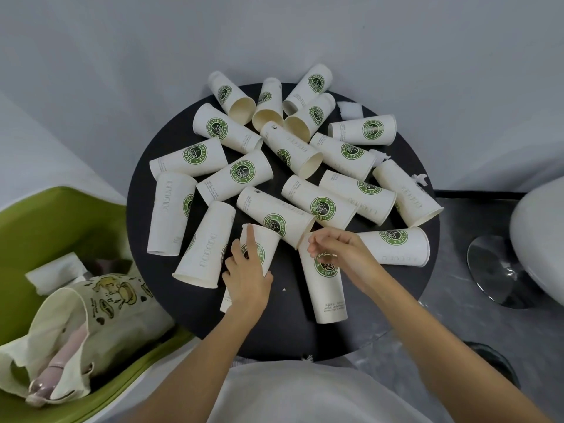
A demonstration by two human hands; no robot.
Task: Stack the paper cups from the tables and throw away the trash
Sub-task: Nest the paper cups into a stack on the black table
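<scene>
Several white paper cups with green coffee logos lie tipped over on a round black table (158,215). My left hand (247,276) grips one cup (262,242) near the table's front, index finger stretched up along its wall. Just to the right, my right hand (335,248) pinches the upper end of another cup (326,288), which points toward me. Crumpled white tissue scraps sit at the back right (351,109) and the right edge (419,178), and a smaller scrap (380,157) is wedged among the cups.
A green chair (45,221) on the left holds a printed cloth tote bag (100,315) and a white paper (55,271). A white chair (540,239) with a chrome base (494,270) stands at the right. Grey walls close in behind the table.
</scene>
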